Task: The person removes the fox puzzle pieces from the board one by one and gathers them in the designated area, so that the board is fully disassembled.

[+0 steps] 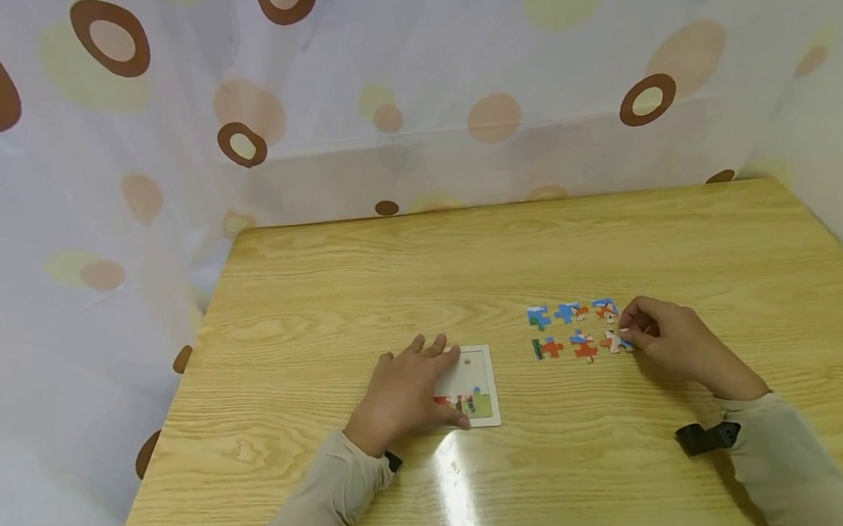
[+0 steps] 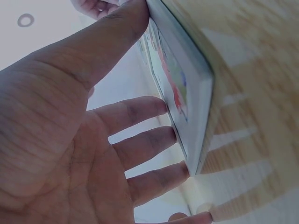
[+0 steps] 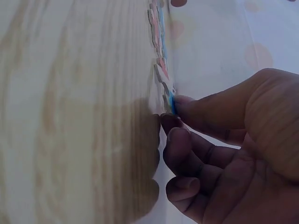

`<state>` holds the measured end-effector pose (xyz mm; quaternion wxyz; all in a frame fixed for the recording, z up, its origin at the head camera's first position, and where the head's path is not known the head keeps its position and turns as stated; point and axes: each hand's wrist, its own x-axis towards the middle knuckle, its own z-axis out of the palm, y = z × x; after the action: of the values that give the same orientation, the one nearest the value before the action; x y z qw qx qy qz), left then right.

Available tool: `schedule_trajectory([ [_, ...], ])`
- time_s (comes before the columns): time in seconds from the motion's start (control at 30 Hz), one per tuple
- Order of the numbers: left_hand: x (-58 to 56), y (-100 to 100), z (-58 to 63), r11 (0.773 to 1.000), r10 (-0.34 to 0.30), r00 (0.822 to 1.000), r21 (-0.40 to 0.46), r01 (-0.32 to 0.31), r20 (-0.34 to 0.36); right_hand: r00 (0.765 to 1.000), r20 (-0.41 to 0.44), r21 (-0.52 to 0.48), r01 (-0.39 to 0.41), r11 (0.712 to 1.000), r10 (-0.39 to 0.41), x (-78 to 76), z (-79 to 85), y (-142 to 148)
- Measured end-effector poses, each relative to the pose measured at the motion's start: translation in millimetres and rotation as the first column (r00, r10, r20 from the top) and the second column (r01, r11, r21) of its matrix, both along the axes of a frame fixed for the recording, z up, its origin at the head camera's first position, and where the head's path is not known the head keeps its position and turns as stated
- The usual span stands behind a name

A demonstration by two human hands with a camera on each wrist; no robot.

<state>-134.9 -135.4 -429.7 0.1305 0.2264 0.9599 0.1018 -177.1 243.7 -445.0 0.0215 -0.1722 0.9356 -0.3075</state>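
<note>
Jigsaw piece (image 1: 613, 342) right of puzzle tray (image 1: 479, 370): right hand (image 1: 671, 341) pinches its edge, best kept level; left hand (image 1: 408, 387) touches tray, fingers spread.

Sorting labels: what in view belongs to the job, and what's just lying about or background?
Job: puzzle tray, left grip touching it; pieces set in the tray; loose puzzle pieces, one pinched in the right grip.

Background: wooden table; spotted curtain; black wrist devices.
</note>
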Motion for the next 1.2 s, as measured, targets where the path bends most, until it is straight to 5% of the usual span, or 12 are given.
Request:
schedule_trajectory([
  [0.7,-0.1,1,-0.7,1.0,-0.005,1.0,0.011,0.005,0.022,1.0,0.031,0.003,0.005,1.0,-0.005,1.0,1.1,-3],
  [1.03,2.2,7,-6.8,0.998,-0.053,0.998,0.024,0.053,-0.038,0.99,-0.007,-0.133,-0.138,0.981,0.138,1.6,7.1,-30],
  [1.2,2.1,2,-2.6,0.998,-0.042,0.999,0.038,0.042,-0.005,0.98,-0.039,-0.181,-0.201,0.963,0.197,1.4,9.2,-44],
])
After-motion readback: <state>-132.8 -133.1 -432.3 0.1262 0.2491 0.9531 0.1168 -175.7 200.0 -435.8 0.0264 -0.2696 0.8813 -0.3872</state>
